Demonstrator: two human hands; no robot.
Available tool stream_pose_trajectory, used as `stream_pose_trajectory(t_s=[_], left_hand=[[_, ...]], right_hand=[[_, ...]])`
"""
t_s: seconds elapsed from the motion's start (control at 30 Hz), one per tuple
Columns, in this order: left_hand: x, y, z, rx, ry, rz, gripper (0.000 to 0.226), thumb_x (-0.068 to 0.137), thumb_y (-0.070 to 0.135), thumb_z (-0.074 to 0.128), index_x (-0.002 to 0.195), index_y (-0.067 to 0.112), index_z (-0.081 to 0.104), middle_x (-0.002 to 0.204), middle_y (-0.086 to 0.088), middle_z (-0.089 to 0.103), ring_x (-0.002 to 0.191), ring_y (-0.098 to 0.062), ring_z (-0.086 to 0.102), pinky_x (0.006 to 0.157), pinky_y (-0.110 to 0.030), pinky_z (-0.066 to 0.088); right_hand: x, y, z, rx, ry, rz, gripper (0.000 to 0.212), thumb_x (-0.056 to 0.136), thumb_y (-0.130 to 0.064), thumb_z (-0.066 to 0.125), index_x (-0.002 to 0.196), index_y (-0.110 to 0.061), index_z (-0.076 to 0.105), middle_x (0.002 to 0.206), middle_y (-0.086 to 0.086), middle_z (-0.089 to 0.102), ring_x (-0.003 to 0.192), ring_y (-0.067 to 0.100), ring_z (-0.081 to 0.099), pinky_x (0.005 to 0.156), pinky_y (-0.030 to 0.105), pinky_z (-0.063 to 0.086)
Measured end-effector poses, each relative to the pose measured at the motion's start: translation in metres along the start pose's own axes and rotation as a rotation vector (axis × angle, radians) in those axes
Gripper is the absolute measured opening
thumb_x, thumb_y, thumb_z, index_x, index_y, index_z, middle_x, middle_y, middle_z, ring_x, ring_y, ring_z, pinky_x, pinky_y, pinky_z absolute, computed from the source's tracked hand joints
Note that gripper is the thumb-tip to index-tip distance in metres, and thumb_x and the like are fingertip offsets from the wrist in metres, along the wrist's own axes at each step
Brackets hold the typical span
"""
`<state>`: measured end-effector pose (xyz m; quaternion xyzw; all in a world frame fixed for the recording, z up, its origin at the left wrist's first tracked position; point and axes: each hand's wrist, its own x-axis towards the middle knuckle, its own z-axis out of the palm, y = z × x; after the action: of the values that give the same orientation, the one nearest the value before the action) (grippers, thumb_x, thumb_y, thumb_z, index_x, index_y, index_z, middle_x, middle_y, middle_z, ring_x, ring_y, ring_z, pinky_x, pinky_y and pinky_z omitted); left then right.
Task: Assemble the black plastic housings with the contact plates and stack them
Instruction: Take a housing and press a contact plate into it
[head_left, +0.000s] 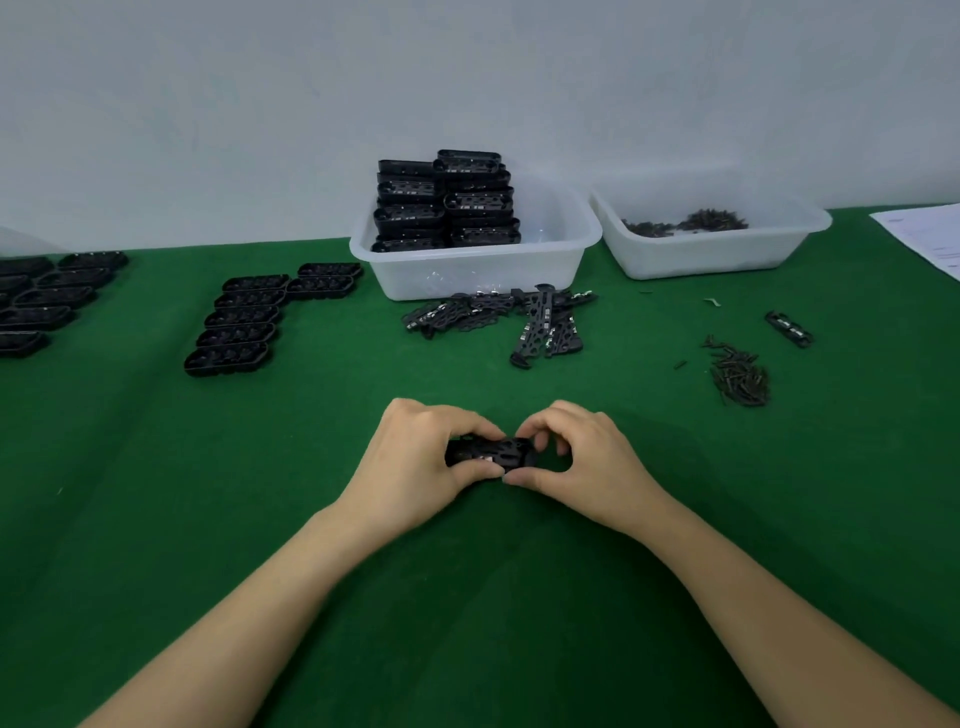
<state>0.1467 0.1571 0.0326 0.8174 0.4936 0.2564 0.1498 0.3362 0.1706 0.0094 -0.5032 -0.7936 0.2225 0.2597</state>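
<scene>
A black plastic housing (493, 453) lies between my hands just above the green table, a small metal glint showing on its near side. My left hand (415, 462) grips its left end with curled fingers and thumb. My right hand (582, 462) pinches its right end between thumb and fingertips. Loose contact plates (498, 319) lie in a heap in front of a white tub. Housings (447, 202) are stacked high inside that tub (550, 260). A row of housings (236, 325) sits at mid left, and another group (47, 296) at the far left.
A second white tub (711, 254) at back right holds small dark metal pieces. A pile of the same small pieces (737, 371) lies on the green cloth to the right, with one lone black part (789, 328) beyond it. White paper (930, 239) lies at the far right edge.
</scene>
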Motion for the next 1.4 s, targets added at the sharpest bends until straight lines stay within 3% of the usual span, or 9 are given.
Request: stream_pose_trajectory(t_s=[0.13,0.27,0.47,0.53,0.67,0.8,1.1,1.27,1.4], left_hand=[[-0.021,-0.012,0.0,0.102,0.118,0.024,0.028,0.073,0.039,0.075,0.099,0.03,0.069,0.102,0.018,0.066,0.094,-0.001,0.06,0.082,-0.025,0.035],[-0.038,-0.017,0.006,0.272,0.194,0.089,0.024,0.075,0.041,0.066,0.096,0.03,0.071,0.09,0.015,0.063,0.085,-0.009,0.059,0.077,-0.032,0.032],[-0.031,-0.018,0.012,0.146,0.173,0.02,0.022,0.069,0.027,0.08,0.089,0.029,0.072,0.101,0.006,0.059,0.093,-0.014,0.055,0.082,-0.035,0.035],[-0.029,-0.021,0.012,0.043,0.138,-0.005,0.02,0.07,0.027,0.079,0.088,0.03,0.071,0.11,0.007,0.059,0.097,-0.011,0.054,0.086,-0.035,0.035],[-0.028,-0.025,0.012,-0.038,0.091,0.005,0.02,0.072,0.03,0.075,0.09,0.033,0.071,0.108,0.017,0.063,0.094,-0.007,0.06,0.087,-0.03,0.041],[-0.025,-0.026,0.01,-0.01,0.102,0.035,0.025,0.067,0.026,0.079,0.089,0.034,0.071,0.102,0.02,0.064,0.092,-0.001,0.061,0.081,-0.029,0.042],[-0.025,-0.034,0.008,0.016,0.142,0.075,0.017,0.077,0.043,0.069,0.09,0.033,0.072,0.102,0.02,0.064,0.09,-0.003,0.062,0.075,-0.032,0.048],[-0.026,-0.034,0.003,0.109,0.109,0.146,0.018,0.076,0.028,0.072,0.093,0.028,0.072,0.102,0.01,0.067,0.087,-0.011,0.065,0.072,-0.031,0.048],[-0.026,-0.034,0.003,0.173,0.138,0.202,0.019,0.072,0.025,0.077,0.091,0.025,0.073,0.1,0.005,0.068,0.084,-0.017,0.065,0.067,-0.034,0.05]], right_hand=[[0.0,-0.001,-0.001,-0.008,-0.009,0.001,0.035,0.068,-0.043,0.074,0.095,-0.023,0.061,0.079,-0.018,0.047,0.067,-0.006,0.039,0.069,0.021,0.027],[0.0,0.001,0.001,-0.027,-0.013,0.0,0.035,0.069,-0.046,0.072,0.095,-0.028,0.058,0.079,-0.019,0.047,0.069,-0.008,0.04,0.068,0.015,0.026],[-0.003,0.003,-0.005,0.055,-0.047,-0.004,0.034,0.071,-0.05,0.067,0.098,-0.03,0.059,0.081,-0.017,0.05,0.071,-0.002,0.044,0.067,0.012,0.032],[0.001,0.011,-0.018,0.079,0.09,0.023,0.024,0.077,-0.04,0.067,0.094,-0.024,0.063,0.079,-0.014,0.052,0.068,0.0,0.047,0.064,0.01,0.036],[0.017,0.049,-0.07,-0.361,0.395,0.217,0.014,0.083,-0.02,0.064,0.094,-0.013,0.067,0.088,-0.001,0.059,0.08,0.013,0.054,0.073,0.026,0.043],[0.025,0.079,-0.098,-0.642,0.222,0.309,0.022,0.085,-0.02,0.061,0.106,-0.017,0.066,0.105,0.004,0.06,0.1,0.022,0.053,0.087,0.035,0.043],[0.027,0.086,-0.085,-0.817,0.222,0.213,0.015,0.088,-0.016,0.055,0.094,-0.014,0.069,0.096,0.002,0.066,0.09,0.022,0.057,0.079,0.034,0.035],[0.021,0.037,-0.066,-0.197,0.469,0.046,0.009,0.079,-0.005,0.066,0.074,-0.013,0.065,0.074,-0.006,0.058,0.07,0.008,0.054,0.075,0.025,0.045],[0.012,-0.021,-0.014,0.078,0.265,-0.129,0.008,0.074,-0.007,0.071,0.072,-0.014,0.068,0.074,-0.01,0.059,0.075,0.004,0.054,0.074,0.022,0.043]])
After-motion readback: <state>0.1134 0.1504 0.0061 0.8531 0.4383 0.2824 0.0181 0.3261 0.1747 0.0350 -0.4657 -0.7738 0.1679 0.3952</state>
